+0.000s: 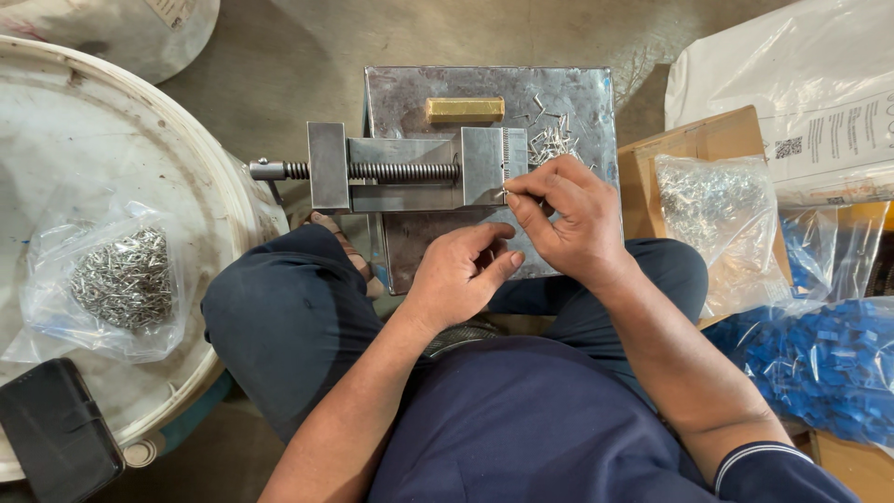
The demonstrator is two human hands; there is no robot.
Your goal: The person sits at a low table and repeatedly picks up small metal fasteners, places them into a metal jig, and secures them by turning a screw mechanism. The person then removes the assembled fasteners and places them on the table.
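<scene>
A small metal pin (504, 192) is pinched in the right hand (568, 222) at the vise (419, 169), while the left hand (461, 273) is held loosely curled, contents indiscernible.

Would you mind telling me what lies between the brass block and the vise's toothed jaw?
In the head view, bare grey metal plate separates the brass block from the vise, with loose metal pins scattered just to the right.
</scene>
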